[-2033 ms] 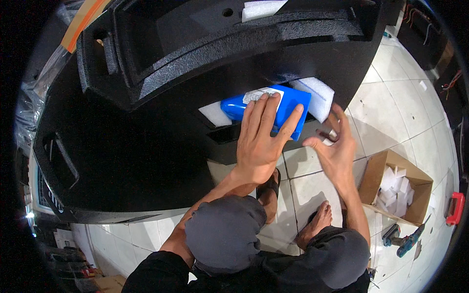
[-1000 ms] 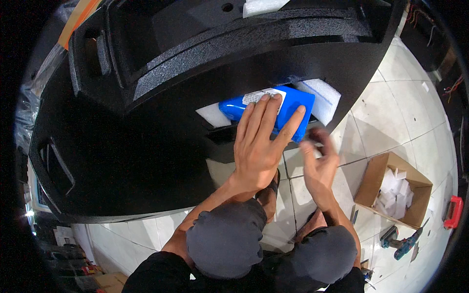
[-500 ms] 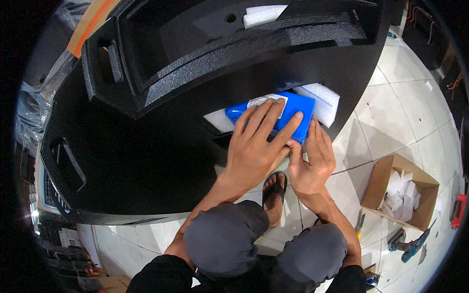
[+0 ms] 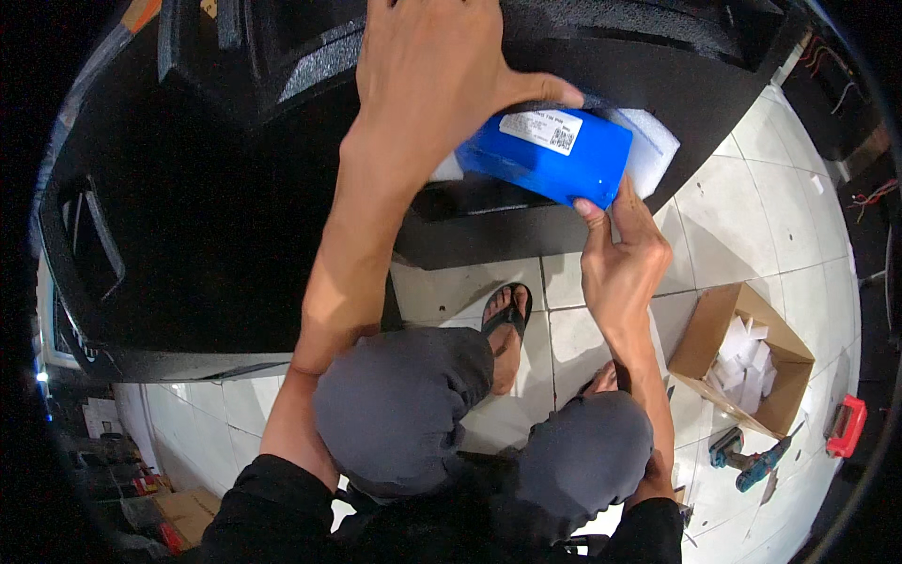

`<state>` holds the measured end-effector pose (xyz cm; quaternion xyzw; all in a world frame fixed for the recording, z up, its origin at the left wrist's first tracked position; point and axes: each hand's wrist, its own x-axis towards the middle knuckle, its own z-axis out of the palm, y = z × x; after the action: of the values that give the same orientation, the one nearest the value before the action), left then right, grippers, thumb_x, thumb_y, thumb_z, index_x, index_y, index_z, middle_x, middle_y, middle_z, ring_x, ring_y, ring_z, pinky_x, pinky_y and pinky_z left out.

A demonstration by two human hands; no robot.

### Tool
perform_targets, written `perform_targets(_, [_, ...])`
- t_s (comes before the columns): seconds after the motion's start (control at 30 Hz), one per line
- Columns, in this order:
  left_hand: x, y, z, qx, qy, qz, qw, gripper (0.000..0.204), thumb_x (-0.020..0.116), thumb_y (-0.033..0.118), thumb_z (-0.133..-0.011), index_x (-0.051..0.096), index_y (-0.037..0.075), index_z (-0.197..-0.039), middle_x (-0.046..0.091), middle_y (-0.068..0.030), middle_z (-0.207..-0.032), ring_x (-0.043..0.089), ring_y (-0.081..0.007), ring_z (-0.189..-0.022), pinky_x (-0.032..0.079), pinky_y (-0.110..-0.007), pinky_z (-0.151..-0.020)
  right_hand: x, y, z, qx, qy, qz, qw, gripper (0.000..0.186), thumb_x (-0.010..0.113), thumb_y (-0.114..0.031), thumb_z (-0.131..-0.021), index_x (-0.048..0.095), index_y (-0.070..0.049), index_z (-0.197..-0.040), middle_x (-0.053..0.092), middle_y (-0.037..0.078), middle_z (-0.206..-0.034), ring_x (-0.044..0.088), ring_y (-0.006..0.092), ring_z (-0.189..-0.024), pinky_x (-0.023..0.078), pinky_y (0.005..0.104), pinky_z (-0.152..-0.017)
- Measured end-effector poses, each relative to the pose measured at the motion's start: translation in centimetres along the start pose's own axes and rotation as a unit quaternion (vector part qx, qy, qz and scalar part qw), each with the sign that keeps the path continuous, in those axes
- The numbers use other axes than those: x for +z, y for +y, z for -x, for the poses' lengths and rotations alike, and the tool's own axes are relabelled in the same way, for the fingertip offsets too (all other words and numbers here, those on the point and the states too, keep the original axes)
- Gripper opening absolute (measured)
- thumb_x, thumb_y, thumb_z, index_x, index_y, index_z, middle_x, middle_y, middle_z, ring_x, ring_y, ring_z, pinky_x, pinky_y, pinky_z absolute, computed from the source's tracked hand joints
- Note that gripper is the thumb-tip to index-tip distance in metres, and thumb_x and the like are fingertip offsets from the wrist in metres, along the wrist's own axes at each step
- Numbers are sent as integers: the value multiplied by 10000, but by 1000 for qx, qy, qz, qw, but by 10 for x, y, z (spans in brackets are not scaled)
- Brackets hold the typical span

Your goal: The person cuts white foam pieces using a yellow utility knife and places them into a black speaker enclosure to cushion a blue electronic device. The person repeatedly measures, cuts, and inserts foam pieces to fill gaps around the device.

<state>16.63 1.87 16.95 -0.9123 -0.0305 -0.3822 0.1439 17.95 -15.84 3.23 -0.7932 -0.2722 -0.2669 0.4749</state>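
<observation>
Blue pack (image 4: pixel 559 169), flat-sided with a white label (image 4: pixel 537 130), sits a bit right of centre in the upper half of the frame, tilted, right end lower. It lies at a recess in a big black casing (image 4: pixel 235 226) that fills the upper left.

Right grip (image 4: pixel 623 263): clamped on the pack's lower right corner. Thumb against the lower edge, fingers round the right end. So the bulk of the pack extends up and left from this grip.

Left grip (image 4: pixel 432 80): upper middle of frame, palm down, in front of the pack's left end and hiding it. Thumb sticks out to the right, well apart from the fingers, tip just above the pack's upper edge. Fingers are cut off by the top of the frame; can't tell what they touch or whether they're clamped. Thumb contact with the pack: can't tell either.

White foam block (image 4: pixel 660 146) just beside the pack's right end. Smaller foam piece (image 4: pixel 447 169) shows at its left, partly behind the left wrist.

Lower right of frame, on the tiled floor (image 4: pixel 728 221): cardboard box (image 4: pixel 790 383) with white foam offcuts (image 4: pixel 744 367) inside, cordless drill (image 4: pixel 756 462) just below it, red object (image 4: pixel 847 426) near the right rim. Sandalled foot (image 4: pixel 507 324) at lower centre, above the grey-clad knees (image 4: pixel 404 414).
</observation>
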Motion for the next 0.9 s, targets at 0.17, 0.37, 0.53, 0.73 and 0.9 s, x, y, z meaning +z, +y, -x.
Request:
perform_targets(0.17, [-5,1,-7,-23,-3,1,1000,875,746,646,-693,620,-110,-1115,575,-191,-1059,538,-327,-1071,416,-415,-960,-4,0,-7,33,-35,-11,999,421,738,-103,-834,631,51,-1211,678,299,-964,708,273,-826,539,366,-712])
perform_targets(0.37, [-17,18,-10,-73,-21,61,995,837,771,608,-685,632,-106,-1100,572,-179,-1045,584,-338,-1039,485,-418,-903,-13,-21,-21,158,-84,64,982,263,790,-136,-769,704,17,-964,662,227,-734,678,371,-683,502,414,-593])
perform_targets(0.53, [-22,14,-6,-79,-7,54,995,822,778,605,-675,643,-82,-1106,578,-172,-1054,588,-333,-1034,493,-417,-887,4,-11,8,41,125,128,983,696,861,-170,-691,542,45,-1271,618,293,-1122,613,409,-1053,510,429,-826])
perform_targets(0.73, [-9,22,-5,-55,8,60,997,811,776,612,-674,658,-83,-1076,586,-178,-1039,595,-351,-1013,504,-428,-861,13,-2,3,94,163,33,982,1108,853,-105,-691,101,202,-1445,493,409,-1175,566,474,-1049,436,444,-967])
perform_targets(0.9, [-13,9,0,-46,50,48,997,821,786,601,-670,664,-99,-1082,609,-198,-1060,616,-360,-981,520,-439,-840,23,-12,-6,101,146,-7,984,1080,844,-97,-703,107,240,-1417,608,286,-776,652,328,-704,517,377,-681])
